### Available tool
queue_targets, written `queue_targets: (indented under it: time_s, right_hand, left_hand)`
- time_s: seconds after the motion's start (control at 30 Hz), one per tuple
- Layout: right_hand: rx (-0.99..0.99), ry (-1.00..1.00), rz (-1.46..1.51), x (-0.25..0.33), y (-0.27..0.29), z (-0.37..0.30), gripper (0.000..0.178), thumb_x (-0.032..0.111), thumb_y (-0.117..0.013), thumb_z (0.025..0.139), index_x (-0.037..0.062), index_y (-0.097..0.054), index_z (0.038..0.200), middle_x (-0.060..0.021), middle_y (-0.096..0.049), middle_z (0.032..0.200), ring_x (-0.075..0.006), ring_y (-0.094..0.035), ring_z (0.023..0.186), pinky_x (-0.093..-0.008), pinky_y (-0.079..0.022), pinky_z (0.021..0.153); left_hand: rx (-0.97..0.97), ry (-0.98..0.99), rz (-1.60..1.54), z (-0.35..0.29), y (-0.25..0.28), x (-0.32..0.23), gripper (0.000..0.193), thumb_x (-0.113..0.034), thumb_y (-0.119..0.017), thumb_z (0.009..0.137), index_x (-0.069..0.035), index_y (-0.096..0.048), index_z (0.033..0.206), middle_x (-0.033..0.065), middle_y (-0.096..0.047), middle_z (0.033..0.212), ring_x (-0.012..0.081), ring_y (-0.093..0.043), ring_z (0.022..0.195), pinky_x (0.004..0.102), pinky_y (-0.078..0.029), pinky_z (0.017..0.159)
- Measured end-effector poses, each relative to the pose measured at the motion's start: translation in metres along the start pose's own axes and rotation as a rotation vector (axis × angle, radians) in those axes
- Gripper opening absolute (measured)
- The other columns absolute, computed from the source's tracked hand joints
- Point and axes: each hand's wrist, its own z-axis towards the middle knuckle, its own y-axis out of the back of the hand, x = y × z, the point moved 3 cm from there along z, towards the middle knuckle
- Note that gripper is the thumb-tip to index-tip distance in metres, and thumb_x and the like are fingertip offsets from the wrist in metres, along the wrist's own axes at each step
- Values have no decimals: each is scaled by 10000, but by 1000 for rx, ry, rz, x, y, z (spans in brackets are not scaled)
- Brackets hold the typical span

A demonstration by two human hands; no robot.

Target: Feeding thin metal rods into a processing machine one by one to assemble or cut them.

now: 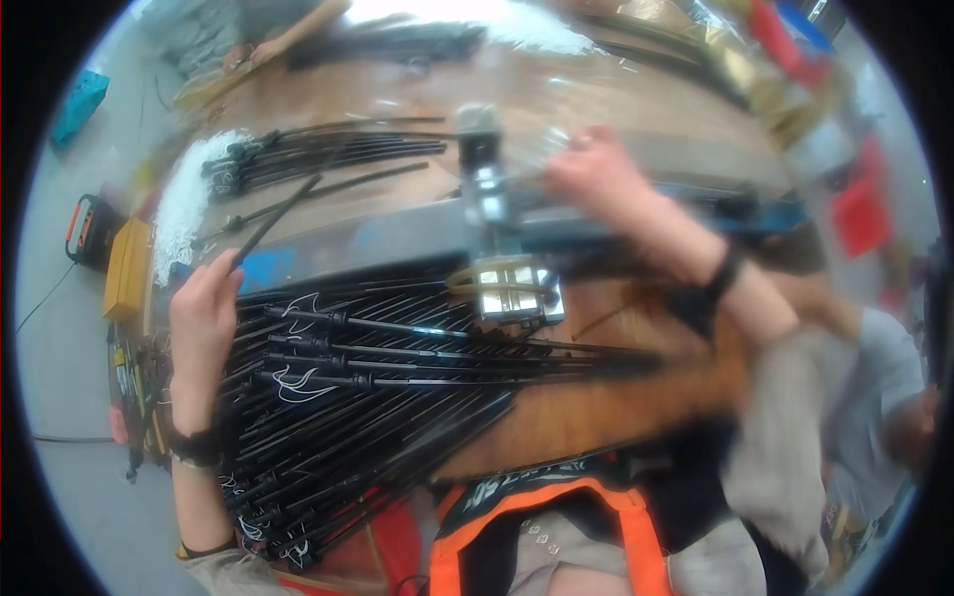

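Observation:
My left hand (204, 310) is closed round the lower end of a thin black rod (278, 221), which slants up and away to the right. My right hand (594, 177), smeared by motion, is raised beyond the metal fixture with its fingers curled in. Pale streaks show by its fingertips, too blurred to name. Between the hands stands the metal fixture (487, 194), with a shiny block (519, 294) at its near end. In front of me lies a big heap of black rods (368, 417), some with thin white cords. Three rods (427, 348) lie across its top.
A smaller bundle of black rods (328, 157) lies beyond a grey bar (388, 238) on the wooden table (596, 407). White strand-like pieces (184, 223) are piled at left. A yellow box (126, 268) stands on the left; another person's arm (303, 30) reaches in at the far side.

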Motion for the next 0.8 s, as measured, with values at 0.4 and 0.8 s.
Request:
queue_targets:
  time_s: [0.4,0.8]
  right_hand:
    - [260,-436,-78,-119,36,-178,45,71,-597,796,82,-629,767,-142,-621,763,-361,-580,832,-478,-447,803]
    - [198,-411,-119,-121,20,-187,30,13,-657,794,15,-628,791,-209,-594,784,-398,-578,843,-488,-458,750]
  left_hand:
    - [145,-385,-231,91,-147,-109,65,-120,-632,910,-60,-609,917,151,-641,839,377,-653,810,466,-531,680]
    - [137,-198,-357,81,-170,-98,212,-209,-677,920,-43,-612,805,159,-635,787,386,-618,770,476,-492,690]
